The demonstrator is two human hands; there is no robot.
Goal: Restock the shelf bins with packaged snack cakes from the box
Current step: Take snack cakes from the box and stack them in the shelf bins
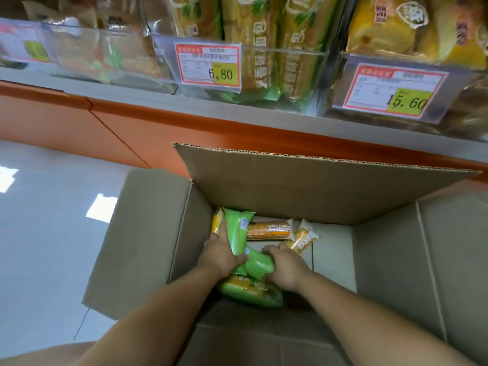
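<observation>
While hands (220,256) (286,268) grip green packs (239,231), the box flap (317,186) stands upright.

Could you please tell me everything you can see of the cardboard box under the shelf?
The cardboard box is plain brown corrugated board, open at the top with its flaps spread outward. Its far flap rises in front of the orange shelf base. It sits on the pale glossy floor. Only a few snack packets lie at its bottom. Reaching in, the left hand grips the upright green packet and the right hand grips the lower green packet.
</observation>
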